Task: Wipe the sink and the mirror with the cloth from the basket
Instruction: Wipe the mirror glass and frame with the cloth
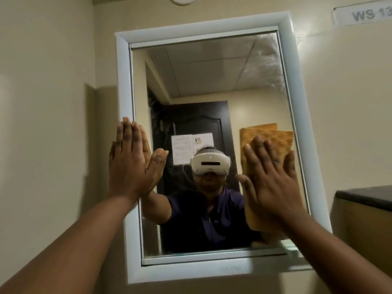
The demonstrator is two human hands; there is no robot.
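A white-framed mirror (212, 71) hangs on the beige wall straight ahead. My right hand (273, 179) lies flat with fingers spread, pressing an orange-tan cloth (273, 136) against the right side of the glass. The cloth reaches from above my fingertips down below my wrist. My left hand (131, 160) rests flat and open on the mirror's left frame, holding nothing. Smears show on the glass at the upper right. The sink and the basket are out of view.
A dark-topped cabinet (364, 196) juts out at the right, close to the mirror's frame. A label reading "WS 13" (364, 14) is stuck high on the wall. The mirror reflects a person, a dark door and the ceiling.
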